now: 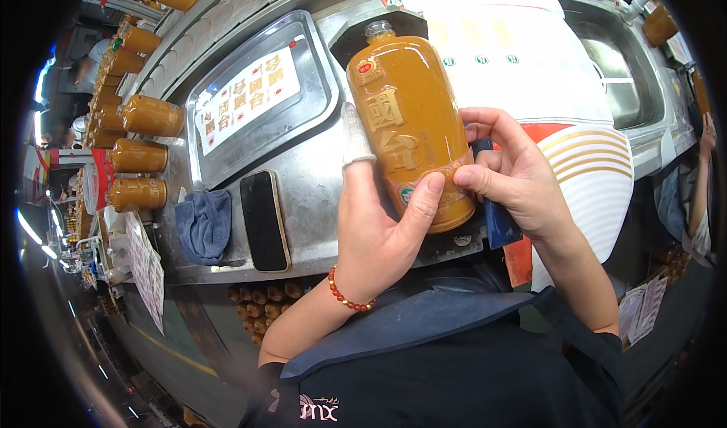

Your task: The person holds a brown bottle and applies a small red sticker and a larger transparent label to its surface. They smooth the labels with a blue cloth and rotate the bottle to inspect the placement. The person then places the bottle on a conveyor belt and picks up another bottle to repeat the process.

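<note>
My left hand grips the lower part of a tall ochre-brown ceramic bottle with raised gold characters and an uncapped neck. A white cot covers its forefinger, and the thumb presses on the bottle's front near the base. My right hand touches the bottle's lower right side with thumb and fingertips. It also pinches a dark blue cloth that hangs down behind the bottle. A red bead bracelet circles my left wrist.
A steel tray holds a sheet of gold stickers. A dark phone and a blue rag lie on the metal bench. More brown bottles line a conveyor at left. White boxes sit at right.
</note>
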A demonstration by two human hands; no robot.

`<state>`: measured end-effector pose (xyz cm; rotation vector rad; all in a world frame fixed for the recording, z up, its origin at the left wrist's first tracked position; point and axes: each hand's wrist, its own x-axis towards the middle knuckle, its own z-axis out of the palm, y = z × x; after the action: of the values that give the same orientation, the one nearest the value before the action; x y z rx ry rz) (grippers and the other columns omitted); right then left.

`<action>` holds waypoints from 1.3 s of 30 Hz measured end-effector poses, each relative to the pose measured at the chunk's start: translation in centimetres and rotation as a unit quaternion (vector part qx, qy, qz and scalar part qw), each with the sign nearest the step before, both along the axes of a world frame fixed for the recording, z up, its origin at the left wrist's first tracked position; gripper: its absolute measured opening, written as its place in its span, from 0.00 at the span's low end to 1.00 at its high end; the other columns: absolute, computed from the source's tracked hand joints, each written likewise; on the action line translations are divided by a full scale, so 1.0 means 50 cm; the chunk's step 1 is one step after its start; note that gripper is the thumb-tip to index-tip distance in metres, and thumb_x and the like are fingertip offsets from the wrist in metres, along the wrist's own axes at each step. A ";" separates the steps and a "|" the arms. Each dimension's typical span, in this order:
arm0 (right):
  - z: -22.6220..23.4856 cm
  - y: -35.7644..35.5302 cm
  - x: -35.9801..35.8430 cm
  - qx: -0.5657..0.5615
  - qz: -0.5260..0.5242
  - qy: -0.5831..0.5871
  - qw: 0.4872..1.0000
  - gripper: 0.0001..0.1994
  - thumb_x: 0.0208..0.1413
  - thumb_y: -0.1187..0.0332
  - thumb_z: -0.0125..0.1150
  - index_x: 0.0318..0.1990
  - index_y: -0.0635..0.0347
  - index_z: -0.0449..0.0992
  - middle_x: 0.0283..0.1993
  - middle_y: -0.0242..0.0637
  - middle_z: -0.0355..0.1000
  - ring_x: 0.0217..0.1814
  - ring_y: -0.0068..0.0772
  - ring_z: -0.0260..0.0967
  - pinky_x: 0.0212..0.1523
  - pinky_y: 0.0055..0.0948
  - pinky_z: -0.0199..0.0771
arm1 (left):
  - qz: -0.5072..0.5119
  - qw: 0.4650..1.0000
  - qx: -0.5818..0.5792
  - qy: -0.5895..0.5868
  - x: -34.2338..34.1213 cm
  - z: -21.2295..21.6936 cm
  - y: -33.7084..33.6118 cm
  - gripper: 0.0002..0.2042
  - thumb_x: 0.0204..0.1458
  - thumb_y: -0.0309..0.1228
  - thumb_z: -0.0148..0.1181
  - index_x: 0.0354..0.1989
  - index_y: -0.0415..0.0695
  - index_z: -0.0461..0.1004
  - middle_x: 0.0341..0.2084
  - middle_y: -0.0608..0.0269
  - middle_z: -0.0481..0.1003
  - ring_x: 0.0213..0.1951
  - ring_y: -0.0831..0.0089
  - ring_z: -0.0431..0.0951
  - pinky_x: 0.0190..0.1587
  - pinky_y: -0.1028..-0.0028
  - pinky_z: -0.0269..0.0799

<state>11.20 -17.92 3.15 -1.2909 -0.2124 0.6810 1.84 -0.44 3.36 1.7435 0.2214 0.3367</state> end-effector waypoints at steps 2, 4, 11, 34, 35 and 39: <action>-0.001 0.000 0.000 0.001 0.001 0.000 1.000 0.32 0.56 0.70 0.76 0.66 0.64 0.67 0.55 0.38 0.64 0.29 0.09 0.67 0.34 0.11 0.70 | -0.002 1.000 0.001 -0.002 0.000 0.001 0.000 0.23 0.61 0.35 0.69 0.49 0.29 0.65 0.43 0.46 0.78 0.43 0.65 0.81 0.45 0.67 0.77; -0.004 -0.001 0.000 0.005 0.001 0.001 1.000 0.33 0.56 0.70 0.76 0.66 0.64 0.67 0.55 0.38 0.65 0.29 0.09 0.67 0.34 0.11 0.70 | -0.012 1.000 0.007 0.006 -0.003 0.002 0.004 0.24 0.60 0.35 0.70 0.50 0.29 0.65 0.44 0.45 0.78 0.44 0.65 0.82 0.46 0.67 0.77; 0.001 -0.014 0.007 0.009 0.018 0.039 0.999 0.35 0.55 0.70 0.77 0.69 0.64 0.66 0.57 0.39 0.65 0.30 0.10 0.67 0.34 0.12 0.71 | -0.126 0.989 -0.046 0.062 -0.015 0.009 0.041 0.48 0.55 0.29 0.73 0.76 0.31 0.43 0.70 0.47 0.60 0.71 0.60 0.62 0.73 0.62 0.56; 0.002 -0.012 0.012 0.009 0.041 0.061 0.997 0.30 0.60 0.71 0.72 0.68 0.65 0.66 0.54 0.35 0.66 0.40 0.13 0.75 0.41 0.12 0.73 | -0.020 0.999 -0.006 0.046 0.001 0.013 0.024 0.24 0.57 0.35 0.73 0.47 0.30 0.65 0.41 0.46 0.80 0.43 0.66 0.82 0.45 0.69 0.78; 0.000 -0.013 0.012 0.012 0.041 0.062 0.997 0.30 0.60 0.71 0.73 0.67 0.65 0.66 0.54 0.35 0.66 0.39 0.13 0.75 0.41 0.12 0.73 | -0.021 0.999 -0.002 0.049 0.000 0.013 0.024 0.24 0.57 0.35 0.73 0.47 0.30 0.65 0.41 0.46 0.80 0.43 0.66 0.82 0.45 0.68 0.77; -0.005 -0.013 0.012 0.022 0.041 0.065 0.997 0.30 0.60 0.71 0.73 0.67 0.65 0.67 0.54 0.35 0.66 0.39 0.13 0.75 0.41 0.12 0.73 | -0.022 0.999 -0.004 0.041 -0.001 0.010 0.024 0.24 0.58 0.35 0.72 0.48 0.30 0.65 0.42 0.46 0.80 0.44 0.66 0.82 0.46 0.68 0.77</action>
<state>11.78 -18.54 2.92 -1.1959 -0.1730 0.8233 1.81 0.78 3.88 1.7535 0.2425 0.2322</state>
